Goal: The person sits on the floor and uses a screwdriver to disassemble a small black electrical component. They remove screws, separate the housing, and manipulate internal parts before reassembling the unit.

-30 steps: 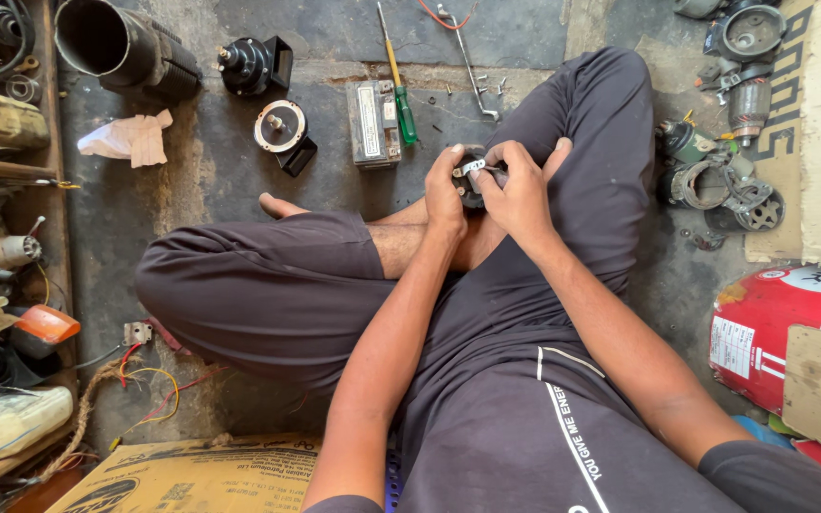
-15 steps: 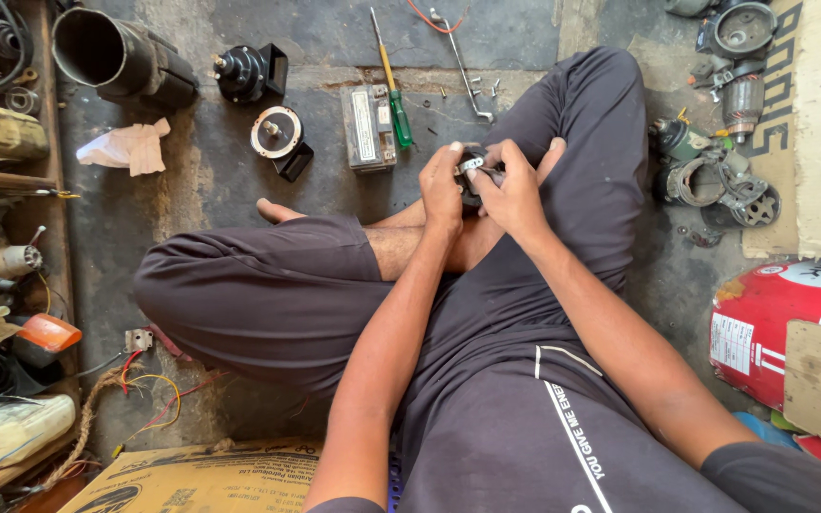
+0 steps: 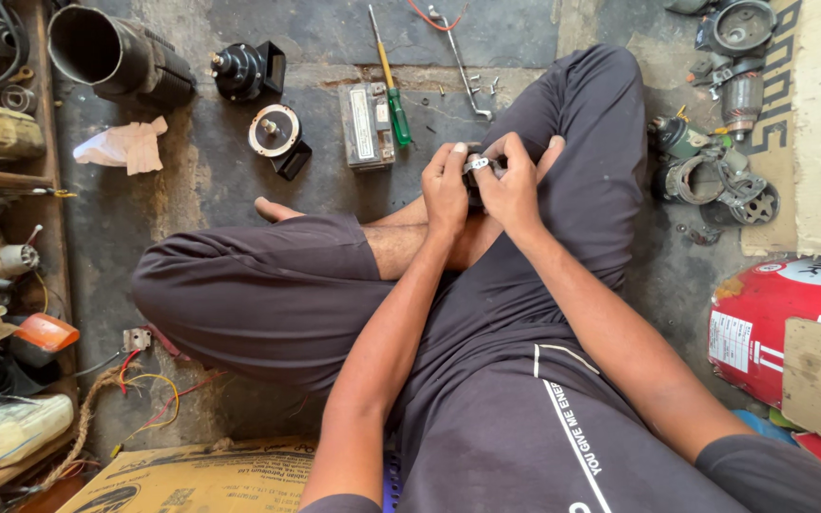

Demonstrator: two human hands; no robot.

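Observation:
I sit cross-legged on a concrete floor in dark trousers. Both hands meet above my crossed shins around a small black part with a silver metal piece (image 3: 478, 164). My left hand (image 3: 445, 190) wraps its left side, fingers curled over the top. My right hand (image 3: 517, 180) grips its right side, thumb pressing on the metal piece. Most of the part is hidden by my fingers.
On the floor ahead lie a green-handled screwdriver (image 3: 394, 95), a small grey battery (image 3: 366, 123), a round black horn (image 3: 244, 68), an open round horn shell (image 3: 276, 133), a large black pipe (image 3: 116, 57) and a white rag (image 3: 125, 147). Metal motor parts (image 3: 715, 171) and a red can (image 3: 776, 313) sit right.
The hands stay closed on the small part in the same place; only the fingers shift slightly. The view has tilted a little.

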